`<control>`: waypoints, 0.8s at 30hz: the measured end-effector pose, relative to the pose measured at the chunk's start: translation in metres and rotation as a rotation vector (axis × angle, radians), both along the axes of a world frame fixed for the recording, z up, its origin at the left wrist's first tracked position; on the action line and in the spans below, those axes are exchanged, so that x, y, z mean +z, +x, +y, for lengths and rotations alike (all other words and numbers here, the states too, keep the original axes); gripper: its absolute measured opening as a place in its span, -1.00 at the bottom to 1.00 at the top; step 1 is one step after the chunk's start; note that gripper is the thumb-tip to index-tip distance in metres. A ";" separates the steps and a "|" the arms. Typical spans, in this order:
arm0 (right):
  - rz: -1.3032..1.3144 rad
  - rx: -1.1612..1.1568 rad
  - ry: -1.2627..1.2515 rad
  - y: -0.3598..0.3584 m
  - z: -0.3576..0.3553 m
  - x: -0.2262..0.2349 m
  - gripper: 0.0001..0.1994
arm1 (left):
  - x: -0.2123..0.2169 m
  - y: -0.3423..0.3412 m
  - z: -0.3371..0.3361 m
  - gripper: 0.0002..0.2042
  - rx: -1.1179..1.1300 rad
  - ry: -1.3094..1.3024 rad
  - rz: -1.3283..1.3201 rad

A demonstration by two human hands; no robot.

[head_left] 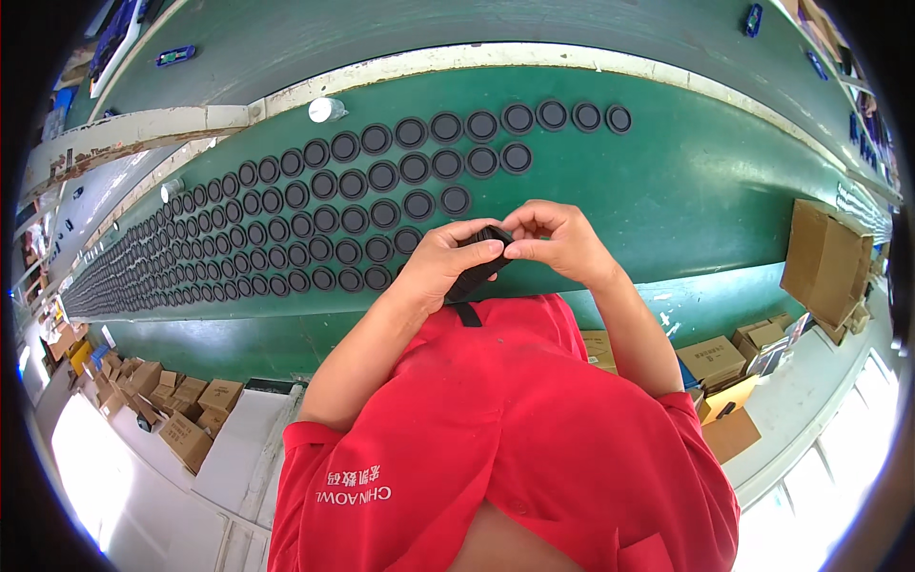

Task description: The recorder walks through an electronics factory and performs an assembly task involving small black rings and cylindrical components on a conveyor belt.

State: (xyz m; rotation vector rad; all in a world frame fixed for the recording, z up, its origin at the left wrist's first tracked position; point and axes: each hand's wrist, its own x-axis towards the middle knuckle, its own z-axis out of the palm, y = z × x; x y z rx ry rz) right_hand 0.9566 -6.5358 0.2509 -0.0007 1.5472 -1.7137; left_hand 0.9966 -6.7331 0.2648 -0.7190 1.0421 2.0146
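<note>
I held a stack of black round caps [474, 270] between both hands above the green worktop [686, 191]. My left grip [446, 259] clasped the stack from below, and my right grip [553, 238] pinched its top cap. Rows of black caps [315, 219] lay just beyond.

- Rows of black round caps [324, 214] lie on my green counter [686, 191], fanning from twelve o'clock out to nine o'clock.
- A small clear bottle [326, 110] lies at eleven o'clock, by the counter's white far edge.
- A large brown carton [824, 262] stands at three o'clock.
- Smaller cardboard boxes [191, 410] are heaped at eight o'clock, with more [724, 381] at four o'clock.
- A blue object [176, 55] rests on the far green surface at eleven o'clock.
- My red shirt [505, 439] fills six o'clock.
</note>
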 end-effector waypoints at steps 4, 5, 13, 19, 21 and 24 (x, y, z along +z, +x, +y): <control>-0.144 -0.072 -0.112 -0.001 0.011 -0.004 -0.77 | 0.003 -0.004 0.005 -0.56 -0.040 0.012 0.031; -0.135 -0.068 -0.133 0.000 0.013 -0.006 -0.76 | 0.004 -0.005 0.006 -0.56 -0.048 0.006 0.036; -0.164 -0.102 -0.251 0.000 0.020 -0.009 -0.76 | 0.001 -0.008 0.013 -0.55 -0.018 0.065 0.013; -0.195 -0.139 -0.268 0.000 0.017 -0.004 -0.84 | -0.001 -0.011 0.018 -0.61 -0.024 0.064 0.091; -0.103 -0.166 -0.153 0.001 0.014 -0.001 -0.88 | -0.001 -0.012 0.021 -0.59 -0.051 -0.037 0.119; 0.405 -0.102 0.117 0.004 0.012 0.005 -0.95 | -0.003 -0.013 0.022 -0.61 -0.084 -0.140 0.120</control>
